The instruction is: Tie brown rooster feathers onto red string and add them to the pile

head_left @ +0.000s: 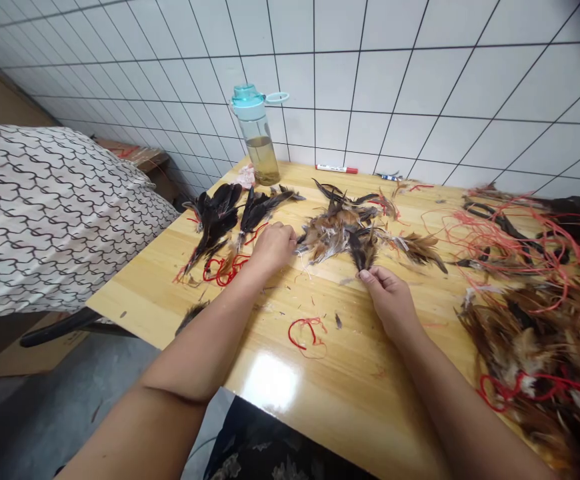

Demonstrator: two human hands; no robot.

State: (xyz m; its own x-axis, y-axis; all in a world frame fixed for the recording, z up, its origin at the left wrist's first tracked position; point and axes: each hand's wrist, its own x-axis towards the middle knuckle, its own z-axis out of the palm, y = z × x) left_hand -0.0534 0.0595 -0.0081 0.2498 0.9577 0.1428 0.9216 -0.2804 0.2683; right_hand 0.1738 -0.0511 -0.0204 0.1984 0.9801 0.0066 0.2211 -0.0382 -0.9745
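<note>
Between the thumb and fingers of my right hand [386,292] is a small bunch of dark feathers [363,249], pinched at its base with the tips pointing away from me. My left hand [275,245] rests low over the table with its fingers curled, at the left edge of a loose pile of brown and grey feathers [337,230]. What those fingers hold, if anything, is hidden. A thin white thread [306,267] lies just right of that hand. Left of it are bundles of black feathers [215,217] and a tangle of red cord [225,270].
A water bottle [263,150] with a turquoise lid stands by the tiled wall, near a red-capped marker [337,169]. Large heaps of brown feathers [535,333] and pink-red strings [510,230] cover the table's right side. A loop of red cord [304,333] lies in front.
</note>
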